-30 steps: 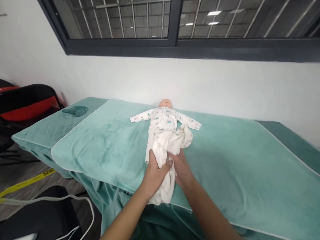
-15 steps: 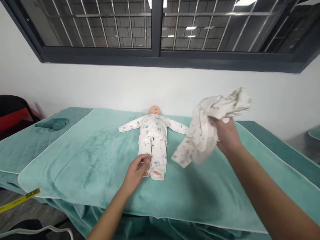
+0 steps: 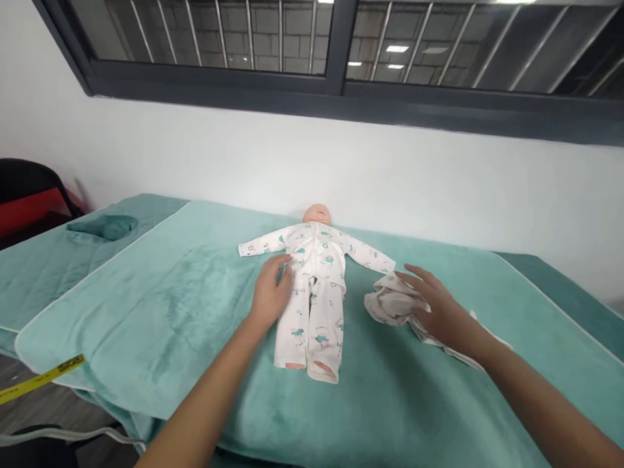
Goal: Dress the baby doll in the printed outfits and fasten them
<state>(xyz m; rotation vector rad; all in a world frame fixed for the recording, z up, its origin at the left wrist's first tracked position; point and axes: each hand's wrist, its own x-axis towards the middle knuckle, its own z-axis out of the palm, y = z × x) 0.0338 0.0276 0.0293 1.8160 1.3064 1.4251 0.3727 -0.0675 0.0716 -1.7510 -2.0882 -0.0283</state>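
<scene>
A baby doll (image 3: 319, 250) lies on its back in the head view, its arms spread wide. It wears a white long-sleeved top and white trousers with small green and pink prints. My left hand (image 3: 271, 289) is at the doll's waist on the left side, thumb and fingers apart, with nothing in it. Just right of the doll, a crumpled white baby garment (image 3: 392, 302) lies on the green sheet. Over it hovers my right hand (image 3: 436, 309), fingers stretched out; hand and forearm hide part of the cloth.
Under everything is a bed with a green plush cover (image 3: 160, 312). A recess (image 3: 103, 227) shows at its left end. A yellow strap (image 3: 43, 379) and a pale cable (image 3: 73, 434) are at the lower left. A wall with a dark-framed window (image 3: 336, 49) stands behind.
My right hand has lowered the crumpled garment onto the sheet and loosened its fingers. My left hand has moved up from the doll's leg to its waist. The camera view has shifted.
</scene>
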